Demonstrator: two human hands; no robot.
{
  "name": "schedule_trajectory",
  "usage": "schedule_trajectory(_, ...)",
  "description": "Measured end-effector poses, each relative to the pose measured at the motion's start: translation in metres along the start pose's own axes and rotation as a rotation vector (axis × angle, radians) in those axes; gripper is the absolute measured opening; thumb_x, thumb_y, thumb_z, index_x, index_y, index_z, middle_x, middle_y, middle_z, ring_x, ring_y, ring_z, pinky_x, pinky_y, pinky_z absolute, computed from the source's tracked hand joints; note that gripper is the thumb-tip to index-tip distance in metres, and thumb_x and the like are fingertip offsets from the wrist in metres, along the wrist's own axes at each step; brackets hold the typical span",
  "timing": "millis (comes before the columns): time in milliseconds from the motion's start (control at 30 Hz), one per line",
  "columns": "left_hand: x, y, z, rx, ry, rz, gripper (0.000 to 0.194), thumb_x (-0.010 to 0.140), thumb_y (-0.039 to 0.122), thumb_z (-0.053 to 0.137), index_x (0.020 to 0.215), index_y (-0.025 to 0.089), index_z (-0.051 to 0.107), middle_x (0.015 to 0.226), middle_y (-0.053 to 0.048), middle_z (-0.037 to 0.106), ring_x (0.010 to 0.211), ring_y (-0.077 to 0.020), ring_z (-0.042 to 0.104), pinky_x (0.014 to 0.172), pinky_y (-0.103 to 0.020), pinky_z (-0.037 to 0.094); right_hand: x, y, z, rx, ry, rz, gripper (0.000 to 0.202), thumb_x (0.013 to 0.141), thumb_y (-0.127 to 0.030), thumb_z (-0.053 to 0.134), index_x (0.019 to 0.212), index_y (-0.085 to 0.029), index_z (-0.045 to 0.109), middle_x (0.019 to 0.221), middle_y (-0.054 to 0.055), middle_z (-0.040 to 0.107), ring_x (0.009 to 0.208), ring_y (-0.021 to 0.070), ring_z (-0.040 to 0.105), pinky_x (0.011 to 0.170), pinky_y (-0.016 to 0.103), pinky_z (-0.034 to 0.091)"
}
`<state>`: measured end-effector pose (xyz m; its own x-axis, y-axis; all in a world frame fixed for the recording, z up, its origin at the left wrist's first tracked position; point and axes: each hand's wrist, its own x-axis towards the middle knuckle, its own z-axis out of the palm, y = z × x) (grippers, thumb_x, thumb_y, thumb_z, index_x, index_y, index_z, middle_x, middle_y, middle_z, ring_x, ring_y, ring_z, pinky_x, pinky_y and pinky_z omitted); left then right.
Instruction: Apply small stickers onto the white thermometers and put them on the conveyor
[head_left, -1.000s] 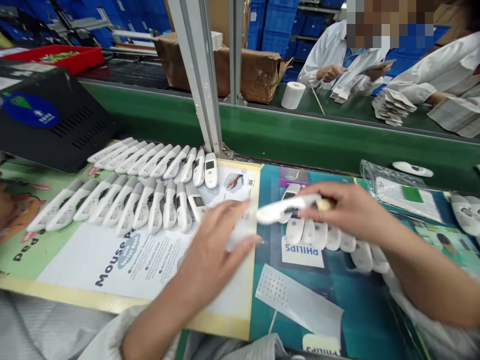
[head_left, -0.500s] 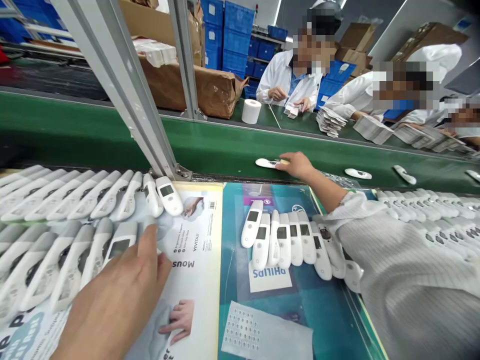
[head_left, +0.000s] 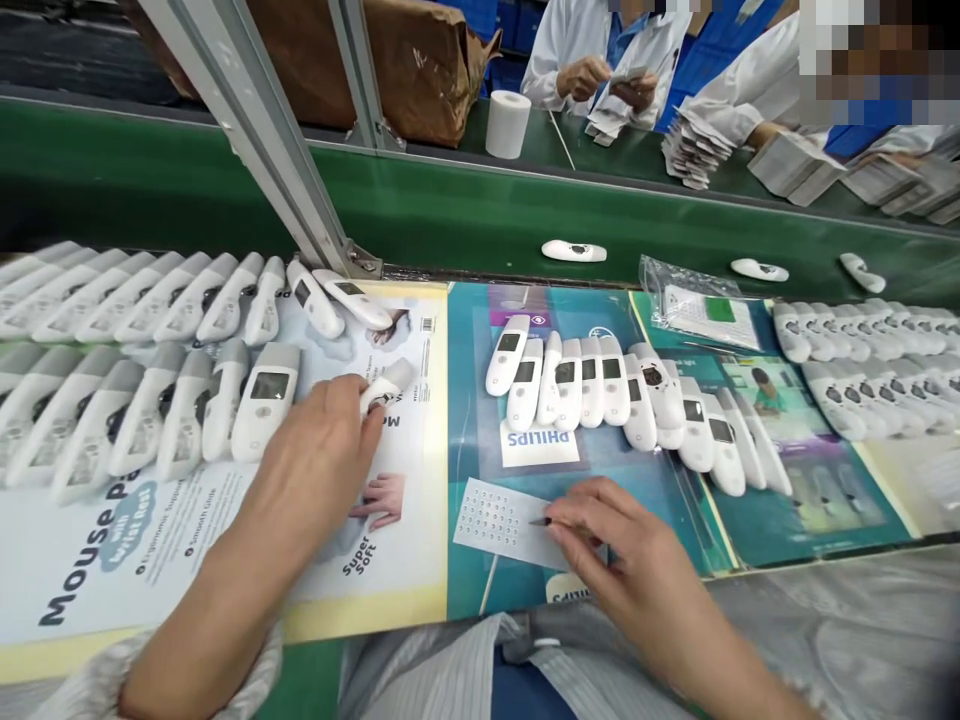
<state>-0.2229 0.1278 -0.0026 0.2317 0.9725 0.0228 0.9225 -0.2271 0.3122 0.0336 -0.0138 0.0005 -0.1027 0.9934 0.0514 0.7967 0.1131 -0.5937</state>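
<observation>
A right hand (head_left: 630,550) pinches a slim, dark-tipped tool (head_left: 538,521) between thumb and fingers, its point at a sheet of small round dots (head_left: 487,515) on the worktop (head_left: 645,500). The left hand (head_left: 315,450) grips a white handheld device (head_left: 394,380), fingers closed around its lower part, above the printed mouse-pad sheet (head_left: 300,585). Between and beyond the hands, a staggered row of white devices (head_left: 570,385) lies past a PHILIPS label (head_left: 538,446) (upside down to the wearer). Two rows of grey-capped devices (head_left: 180,410) line the left side; more devices (head_left: 840,395) sit in rows at far right, near a clear plastic bag (head_left: 667,290). Farther off, three white devices (head_left: 574,251) rest on a green belt (head_left: 465,225). Across it, near a white roll (head_left: 508,125), a person in a white coat (head_left: 551,50) holds papers in both hands.
</observation>
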Motion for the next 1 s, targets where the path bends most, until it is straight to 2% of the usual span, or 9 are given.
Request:
schedule_trajectory(67, -0.009, 0.008, 0.001, -0.105, -0.009, 0.003, 0.036, 0.099, 0.034, 0.034, 0.120, 0.013, 0.054, 0.105, -0.017, 0.060, 0.100, -0.0365, 0.061, 0.081, -0.046, 0.050, -0.003, 0.004, 0.012, -0.053, 0.042, 0.023, 0.019, 0.100, -0.022, 0.051, 0.102, -0.022, 0.069, 0.099, 0.008, 0.066, 0.082, 0.0188, 0.069, 0.069, 0.032, 0.057)
schedule_trajectory(167, -0.035, 0.027, 0.006, -0.484, -0.080, -0.019, 0.038, 0.100, 0.049, 0.038, 0.118, 0.020, 0.055, 0.099, -0.009, 0.064, 0.088, -0.0290, 0.064, 0.073, -0.039, 0.051, -0.004, 0.005, 0.018, -0.139, 0.088, 0.027, 0.020, 0.100, -0.024, 0.051, 0.101, -0.021, 0.070, 0.096, 0.008, 0.065, 0.075, 0.0186, 0.068, 0.063, 0.032, 0.055)
schedule_trajectory(300, -0.065, 0.053, 0.016, -0.899, -0.408, -0.014, 0.037, 0.102, 0.055, 0.039, 0.117, 0.024, 0.055, 0.095, -0.005, 0.068, 0.089, -0.0247, 0.064, 0.073, -0.034, 0.051, -0.001, 0.003, 0.019, -0.198, 0.065, 0.001, 0.018, 0.099, -0.022, 0.053, 0.100, -0.023, 0.071, 0.089, 0.005, 0.064, 0.073, 0.0180, 0.066, 0.060, 0.029, 0.051)
schedule_trajectory(367, -0.070, 0.058, 0.021, -0.956, -0.469, -0.029, 0.037, 0.102, 0.055, 0.039, 0.116, 0.025, 0.054, 0.096, -0.005, 0.067, 0.093, -0.0247, 0.064, 0.074, -0.034, 0.050, 0.001, 0.002, 0.019, -0.197, 0.053, 0.000, 0.018, 0.098, -0.021, 0.053, 0.099, -0.024, 0.071, 0.087, 0.004, 0.064, 0.073, 0.0177, 0.065, 0.061, 0.028, 0.050)
schedule_trajectory(533, -0.070, 0.056, 0.031, -0.996, -0.459, -0.068, 0.036, 0.102, 0.056, 0.040, 0.117, 0.026, 0.052, 0.097, -0.004, 0.066, 0.096, -0.0246, 0.062, 0.077, -0.034, 0.049, 0.003, 0.002, 0.021, -0.139, 0.049, 0.042, 0.015, 0.096, -0.020, 0.057, 0.094, -0.023, 0.071, 0.087, 0.003, 0.063, 0.076, 0.0179, 0.064, 0.065, 0.030, 0.049)
schedule_trajectory(667, -0.072, 0.055, 0.030, -1.030, -0.470, -0.065, 0.035, 0.102, 0.055, 0.040, 0.120, 0.027, 0.050, 0.103, -0.003, 0.067, 0.096, -0.0233, 0.062, 0.083, -0.036, 0.047, 0.004, 0.004, 0.027, -0.186, 0.097, 0.040, 0.009, 0.094, -0.025, 0.064, 0.089, -0.023, 0.071, 0.084, 0.002, 0.064, 0.075, 0.0190, 0.064, 0.069, 0.034, 0.046)
schedule_trajectory(833, -0.069, 0.058, 0.032, -1.165, -0.475, -0.129, 0.032, 0.101, 0.053, 0.047, 0.117, 0.025, 0.051, 0.114, -0.006, 0.068, 0.103, -0.0235, 0.064, 0.090, -0.037, 0.046, 0.006, 0.002, 0.032, -0.162, 0.145, 0.025, 0.010, 0.091, -0.021, 0.066, 0.082, -0.023, 0.070, 0.080, 0.001, 0.066, 0.075, 0.0181, 0.064, 0.068, 0.034, 0.042)
schedule_trajectory(900, -0.067, 0.057, 0.035, -1.222, -0.450, -0.138, 0.032, 0.100, 0.052, 0.048, 0.115, 0.024, 0.051, 0.114, -0.007, 0.069, 0.098, -0.0224, 0.065, 0.088, -0.036, 0.048, 0.007, 0.000, 0.029, -0.051, 0.154, 0.042, 0.011, 0.090, -0.019, 0.067, 0.080, -0.022, 0.069, 0.077, 0.000, 0.065, 0.072, 0.0163, 0.063, 0.066, 0.032, 0.043)
schedule_trajectory(1000, -0.063, 0.054, 0.038, -1.239, -0.445, -0.114, 0.031, 0.101, 0.050, 0.046, 0.112, 0.021, 0.051, 0.089, -0.002, 0.070, 0.074, -0.0184, 0.062, 0.074, -0.032, 0.049, 0.010, -0.003, 0.016, 0.176, 0.170, 0.069, 0.010, 0.087, -0.020, 0.070, 0.078, -0.022, 0.069, 0.074, -0.001, 0.063, 0.067, 0.0132, 0.061, 0.060, 0.026, 0.047)
